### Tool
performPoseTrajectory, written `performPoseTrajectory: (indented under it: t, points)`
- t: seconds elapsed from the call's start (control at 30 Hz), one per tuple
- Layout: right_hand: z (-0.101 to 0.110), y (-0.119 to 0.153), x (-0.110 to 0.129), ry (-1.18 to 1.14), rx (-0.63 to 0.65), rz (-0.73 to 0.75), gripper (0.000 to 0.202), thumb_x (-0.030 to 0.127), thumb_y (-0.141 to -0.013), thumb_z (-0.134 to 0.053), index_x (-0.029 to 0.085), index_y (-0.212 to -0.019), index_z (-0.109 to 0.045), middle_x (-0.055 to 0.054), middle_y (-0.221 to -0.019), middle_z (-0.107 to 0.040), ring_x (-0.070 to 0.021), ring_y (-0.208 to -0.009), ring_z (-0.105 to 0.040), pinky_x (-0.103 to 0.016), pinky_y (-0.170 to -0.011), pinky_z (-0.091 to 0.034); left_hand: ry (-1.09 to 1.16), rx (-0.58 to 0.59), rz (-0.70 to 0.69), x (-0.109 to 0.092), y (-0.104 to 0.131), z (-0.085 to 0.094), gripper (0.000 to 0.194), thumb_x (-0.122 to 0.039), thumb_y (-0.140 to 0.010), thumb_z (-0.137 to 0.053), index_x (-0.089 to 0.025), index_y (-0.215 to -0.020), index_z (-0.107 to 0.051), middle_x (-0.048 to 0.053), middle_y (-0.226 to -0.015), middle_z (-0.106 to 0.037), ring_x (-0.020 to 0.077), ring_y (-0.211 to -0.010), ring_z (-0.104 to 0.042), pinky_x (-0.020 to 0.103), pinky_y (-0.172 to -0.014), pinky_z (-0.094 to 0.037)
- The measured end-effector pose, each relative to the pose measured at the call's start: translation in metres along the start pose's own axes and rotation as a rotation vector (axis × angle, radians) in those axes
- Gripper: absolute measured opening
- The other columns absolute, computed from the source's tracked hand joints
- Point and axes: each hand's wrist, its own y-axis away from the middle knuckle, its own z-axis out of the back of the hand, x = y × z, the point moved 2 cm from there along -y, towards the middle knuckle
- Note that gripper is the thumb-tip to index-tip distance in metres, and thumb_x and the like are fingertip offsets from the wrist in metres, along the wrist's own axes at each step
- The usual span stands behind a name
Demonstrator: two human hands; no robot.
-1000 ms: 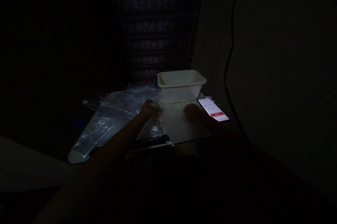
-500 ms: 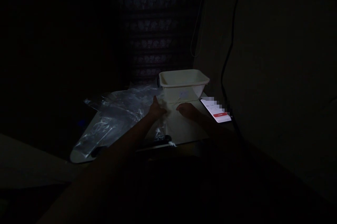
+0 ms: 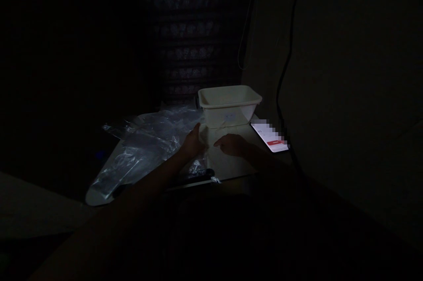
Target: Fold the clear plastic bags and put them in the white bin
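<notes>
In the dim head view, clear plastic bags (image 3: 148,140) lie spread over the left part of a pale table (image 3: 234,162). My left hand (image 3: 194,142) is at the right edge of the plastic, its thumb pointing up; the other fingers are too dark to make out. To its right, my right hand (image 3: 229,144) is over the table with its fingers curled together and a fingertip towards the left. What it holds, if anything, is too dark to see. A white rectangular tub (image 3: 228,116) stands just beyond both hands.
A lit phone (image 3: 269,136) lies at the table's right side. Beside it a dark cable (image 3: 291,52) runs down the wall. A dark object (image 3: 198,178) and a small crumpled piece of plastic (image 3: 216,180) are at the front edge. Behind the tub is a dark patterned blind (image 3: 188,52).
My right hand has moved slightly left, and my left hand has shifted a little left and down. The whole view has shifted slightly.
</notes>
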Motion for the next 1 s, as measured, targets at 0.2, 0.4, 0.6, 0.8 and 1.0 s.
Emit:
performPoseTrajectory:
  t: [0.2, 0.4, 0.6, 0.8, 1.0]
  points:
    - [0.006, 0.004, 0.004, 0.010, 0.006, -0.118, 0.034, 0.015, -0.071, -0.039, 0.022, -0.096, -0.060, -0.005, -0.104, -0.058, -0.0207, -0.095, -0.051, -0.034, -0.078, -0.040, -0.125, 0.076, -0.038, -0.009, -0.003, -0.005, 0.047, -0.013, -0.060, -0.051, -0.010, -0.108, -0.047, 0.011, -0.107, -0.051, 0.0196, -0.098, -0.049, 0.028, -0.081, -0.040]
    - [0.008, -0.006, 0.001, -0.675, -0.062, -0.315, 0.021, 0.018, -0.073, -0.041, 0.016, -0.084, -0.059, -0.006, -0.084, -0.063, -0.0134, -0.072, -0.058, -0.025, -0.064, -0.044, -0.040, -0.011, -0.011, -0.018, 0.004, -0.010, 0.094, -0.007, -0.055, -0.057, -0.012, -0.129, 0.000, 0.021, -0.134, -0.007, 0.0267, -0.116, -0.030, 0.034, -0.082, -0.039]
    - [0.008, -0.008, 0.000, -1.265, -0.039, -0.590, 0.033, 0.042, -0.079, -0.031, 0.014, -0.086, -0.047, -0.004, -0.065, -0.060, -0.0079, -0.044, -0.052, -0.017, -0.038, -0.034, 0.062, 0.041, -0.133, -0.026, 0.006, -0.014, 0.102, -0.008, -0.058, -0.054, -0.017, -0.125, 0.022, 0.019, -0.135, 0.005, 0.0255, -0.118, -0.025, 0.035, -0.084, -0.038]
    - [0.010, -0.001, -0.005, -1.463, -0.086, -0.627, 0.019, 0.032, -0.079, -0.038, 0.014, -0.079, -0.046, -0.001, -0.053, -0.055, -0.0102, -0.044, -0.053, -0.020, -0.043, -0.039, 0.261, 0.150, -0.080, -0.017, 0.005, -0.026, 0.099, -0.012, -0.062, -0.051, -0.013, -0.123, 0.027, 0.018, -0.133, -0.017, 0.0188, -0.115, -0.033, 0.030, -0.082, -0.039]
    - [0.012, -0.005, -0.006, -1.221, -0.258, -0.599, 0.009, 0.010, -0.068, -0.049, 0.013, -0.076, -0.049, 0.005, -0.043, -0.048, -0.0070, -0.039, -0.049, -0.015, -0.036, -0.033, 0.159, 0.153, -0.056, -0.015, 0.002, -0.025, 0.091, -0.008, -0.058, -0.052, -0.009, -0.129, 0.005, 0.016, -0.123, -0.036, 0.0185, -0.111, -0.036, 0.029, -0.082, -0.039]
